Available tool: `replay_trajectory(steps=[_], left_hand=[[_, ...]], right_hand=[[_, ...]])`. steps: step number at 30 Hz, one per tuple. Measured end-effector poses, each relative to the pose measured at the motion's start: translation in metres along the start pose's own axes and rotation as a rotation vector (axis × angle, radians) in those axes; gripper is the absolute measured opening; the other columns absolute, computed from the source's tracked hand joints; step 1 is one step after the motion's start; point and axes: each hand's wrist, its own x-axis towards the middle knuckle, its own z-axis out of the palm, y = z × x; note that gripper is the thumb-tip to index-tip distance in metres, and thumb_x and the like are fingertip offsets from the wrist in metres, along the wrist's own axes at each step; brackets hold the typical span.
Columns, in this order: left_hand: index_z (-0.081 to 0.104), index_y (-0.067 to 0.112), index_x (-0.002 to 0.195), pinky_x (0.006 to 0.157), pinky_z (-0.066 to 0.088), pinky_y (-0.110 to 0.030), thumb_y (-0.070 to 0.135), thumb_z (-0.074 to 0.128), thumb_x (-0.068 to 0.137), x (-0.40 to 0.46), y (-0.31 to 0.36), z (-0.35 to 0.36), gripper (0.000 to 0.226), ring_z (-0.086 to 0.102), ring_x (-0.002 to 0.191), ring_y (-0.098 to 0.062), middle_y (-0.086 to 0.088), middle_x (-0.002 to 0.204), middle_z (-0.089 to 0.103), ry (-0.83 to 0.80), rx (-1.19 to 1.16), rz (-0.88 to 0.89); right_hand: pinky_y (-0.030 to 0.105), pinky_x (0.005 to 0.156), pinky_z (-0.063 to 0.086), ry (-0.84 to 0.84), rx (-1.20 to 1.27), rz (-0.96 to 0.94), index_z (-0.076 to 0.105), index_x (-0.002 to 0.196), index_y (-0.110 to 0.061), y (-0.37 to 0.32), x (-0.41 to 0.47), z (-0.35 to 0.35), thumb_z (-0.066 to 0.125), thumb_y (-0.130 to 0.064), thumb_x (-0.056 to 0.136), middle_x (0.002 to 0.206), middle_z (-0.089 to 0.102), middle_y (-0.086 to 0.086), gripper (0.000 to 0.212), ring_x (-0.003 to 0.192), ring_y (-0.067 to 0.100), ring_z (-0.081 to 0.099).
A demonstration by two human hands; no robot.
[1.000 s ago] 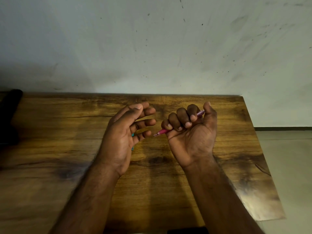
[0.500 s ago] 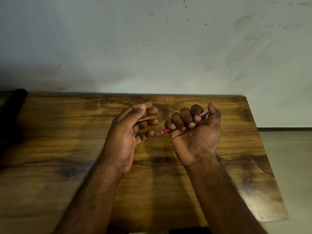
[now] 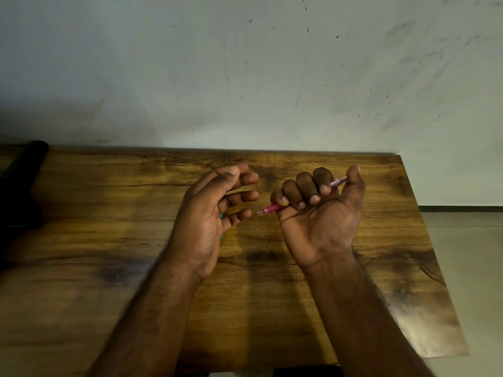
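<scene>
My right hand [image 3: 321, 221] is raised palm-up over the wooden table [image 3: 109, 202], and its curled fingers grip a pink pen [image 3: 272, 208]. The pen's tip points left toward my left hand, and its purple end [image 3: 339, 182] sticks out by the thumb. My left hand [image 3: 206, 213] hovers just left of the tip, fingers loosely bent and spread, holding nothing that I can see. A thin teal sliver [image 3: 221, 215] peeks out behind its palm. Whether the hand touches it is hidden.
A dark cylindrical object [image 3: 24, 170] lies at the table's far left edge. A stained pale wall [image 3: 245, 77] stands right behind the table. The table's right edge runs diagonally, with light floor [image 3: 468, 254] beyond it. A dark thing [image 3: 307, 371] shows at the near edge.
Both hands keep their poses and the pen stays gripped. The whole scene has drifted slightly right in the view.
</scene>
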Motion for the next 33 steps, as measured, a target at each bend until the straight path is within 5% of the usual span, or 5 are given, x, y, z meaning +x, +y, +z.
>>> replay_trajectory(steps=[33], left_hand=[[0.07,0.018,0.124,0.084,0.055,-0.041,0.043,0.057,0.09,-0.0006,0.0009,-0.0009,0.045,0.075,0.103,-0.021,-0.004,0.121,0.078,-0.004,0.0,0.009]], right_hand=[[0.033,0.06,0.029,-0.007,0.08,-0.012,0.038,0.065,-0.019,-0.0015,0.0,-0.0016,0.033,-0.053,0.097,0.056,0.028,-0.003,0.047,0.056,0.015,0.023]])
